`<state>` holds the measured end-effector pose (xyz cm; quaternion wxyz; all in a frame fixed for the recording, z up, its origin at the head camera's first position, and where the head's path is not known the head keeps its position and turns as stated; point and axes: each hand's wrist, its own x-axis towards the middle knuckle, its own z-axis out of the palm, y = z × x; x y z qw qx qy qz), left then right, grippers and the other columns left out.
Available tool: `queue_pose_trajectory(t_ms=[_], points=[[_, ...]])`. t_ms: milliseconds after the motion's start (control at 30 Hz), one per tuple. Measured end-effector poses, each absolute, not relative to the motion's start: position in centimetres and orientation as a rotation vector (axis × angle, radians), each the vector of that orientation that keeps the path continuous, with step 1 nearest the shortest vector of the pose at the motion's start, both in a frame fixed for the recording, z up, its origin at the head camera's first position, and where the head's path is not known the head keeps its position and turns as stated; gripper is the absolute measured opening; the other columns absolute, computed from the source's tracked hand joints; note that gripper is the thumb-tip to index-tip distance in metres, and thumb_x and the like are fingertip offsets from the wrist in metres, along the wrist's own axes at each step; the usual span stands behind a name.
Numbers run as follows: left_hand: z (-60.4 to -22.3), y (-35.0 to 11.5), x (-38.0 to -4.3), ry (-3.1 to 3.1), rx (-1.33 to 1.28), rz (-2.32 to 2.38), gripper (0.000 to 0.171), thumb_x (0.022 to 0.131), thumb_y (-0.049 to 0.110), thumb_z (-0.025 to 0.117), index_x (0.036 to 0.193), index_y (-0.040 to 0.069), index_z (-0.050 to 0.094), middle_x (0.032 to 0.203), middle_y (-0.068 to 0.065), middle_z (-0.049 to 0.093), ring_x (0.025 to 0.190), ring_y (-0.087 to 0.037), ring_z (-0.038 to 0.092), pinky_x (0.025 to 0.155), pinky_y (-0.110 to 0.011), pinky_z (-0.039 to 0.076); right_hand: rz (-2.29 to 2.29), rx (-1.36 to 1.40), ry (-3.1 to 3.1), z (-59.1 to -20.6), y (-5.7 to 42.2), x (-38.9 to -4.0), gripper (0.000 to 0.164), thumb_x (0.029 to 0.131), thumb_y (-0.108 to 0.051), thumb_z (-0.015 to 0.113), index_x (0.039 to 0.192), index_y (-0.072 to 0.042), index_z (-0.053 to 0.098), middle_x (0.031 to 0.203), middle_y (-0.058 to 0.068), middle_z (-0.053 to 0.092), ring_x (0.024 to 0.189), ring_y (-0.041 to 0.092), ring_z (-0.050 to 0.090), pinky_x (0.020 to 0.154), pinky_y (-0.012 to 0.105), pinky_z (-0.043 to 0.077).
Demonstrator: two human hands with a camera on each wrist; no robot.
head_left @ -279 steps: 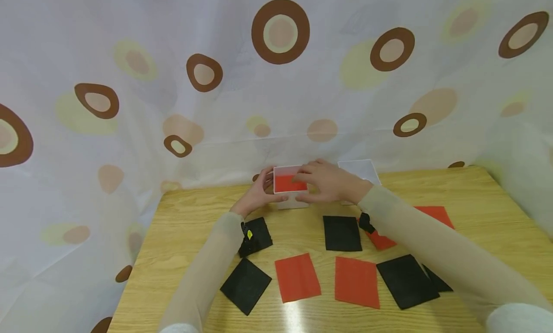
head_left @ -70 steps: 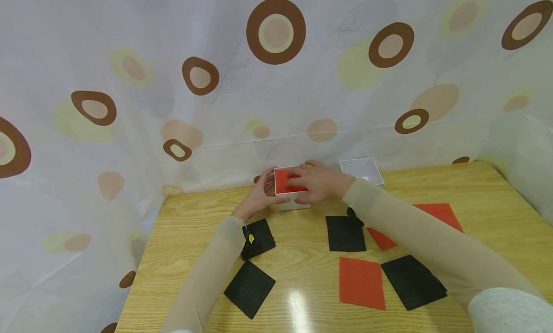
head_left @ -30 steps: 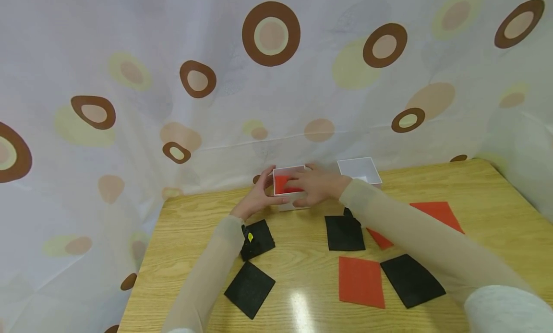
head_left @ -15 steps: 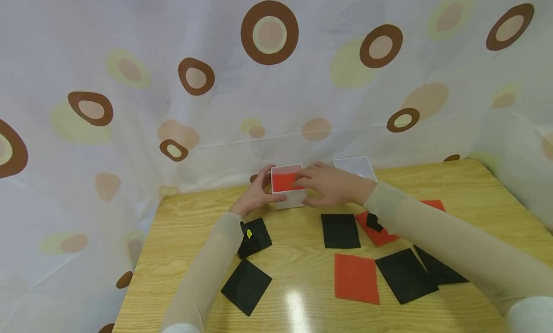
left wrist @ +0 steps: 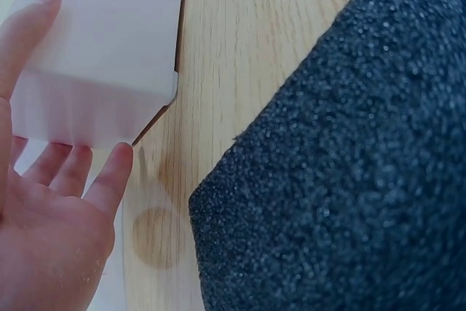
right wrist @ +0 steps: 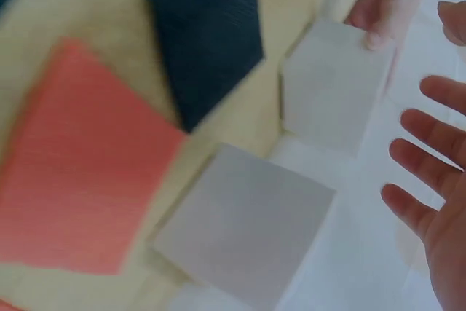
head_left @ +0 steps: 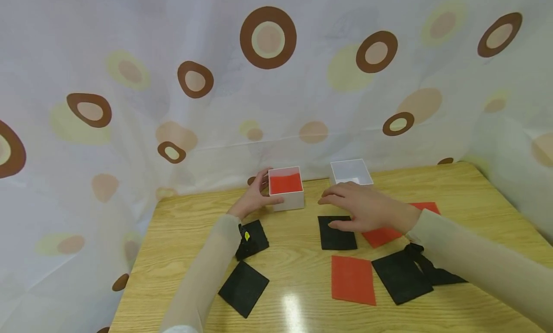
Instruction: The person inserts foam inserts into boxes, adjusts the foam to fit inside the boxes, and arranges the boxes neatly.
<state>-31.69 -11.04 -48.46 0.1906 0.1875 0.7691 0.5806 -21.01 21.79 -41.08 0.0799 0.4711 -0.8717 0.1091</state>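
Note:
My left hand (head_left: 255, 194) holds a white open-topped box (head_left: 288, 201) at its left side. The thumb lies along the front face, and the other fingers go round the side and back. Inside the box a red sheet (head_left: 286, 183) shows, its far edge curving up against the wall. My right hand (head_left: 360, 206) hovers with loosely bent, spread fingers and nothing in it. It is above a black foam square (head_left: 337, 239) and in front of a second white box (head_left: 352, 172), whose front it partly hides. In the right wrist view those fingers (right wrist: 429, 165) are apart from both boxes.
Red squares (head_left: 353, 280) and black squares (head_left: 244, 289) lie flat about the wooden table (head_left: 298, 256). Another black square (head_left: 255, 239) lies under my left wrist. My right forearm covers part of a red square (head_left: 425, 207). A patterned curtain (head_left: 216, 131) hangs right behind the boxes.
A red square that lay front centre earlier is gone from the table, and red sits in the left box. My right hand has left that box, moving right and nearer. The left hand stays.

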Motion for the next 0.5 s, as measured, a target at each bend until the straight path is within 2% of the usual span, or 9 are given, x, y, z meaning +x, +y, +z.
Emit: queue_pose_trajectory(t_ms=[267, 500], points=[[-48.4, -11.0, -31.7, 2.166, 0.539, 1.626, 0.101, 0.089, 0.012, 0.084, 0.165, 0.021, 0.017, 0.167, -0.005, 0.029, 0.155, -0.029, 0.028, 0.122, -0.047, 0.033, 0.385, 1.279, -2.640, -43.7, 23.8, -16.9, 0.056, 0.093, -0.048, 0.077, 0.130, -0.008, 0.065, 0.125, 0.004, 0.064, 0.111, 0.021, 0.062, 0.093, 0.045, 0.057], [-48.5, -11.0, -31.5, 2.174, 0.510, 1.619, 0.103, 0.088, 0.016, 0.085, 0.165, 0.024, 0.018, 0.166, -0.002, 0.032, 0.155, -0.027, 0.028, 0.121, -0.046, 0.035, 0.382, 1.200, -2.861, -45.7, 25.0, -13.3, 0.068, 0.095, -0.059, 0.070, 0.137, -0.007, 0.060, 0.131, 0.004, 0.062, 0.118, 0.025, 0.060, 0.100, 0.052, 0.052]])
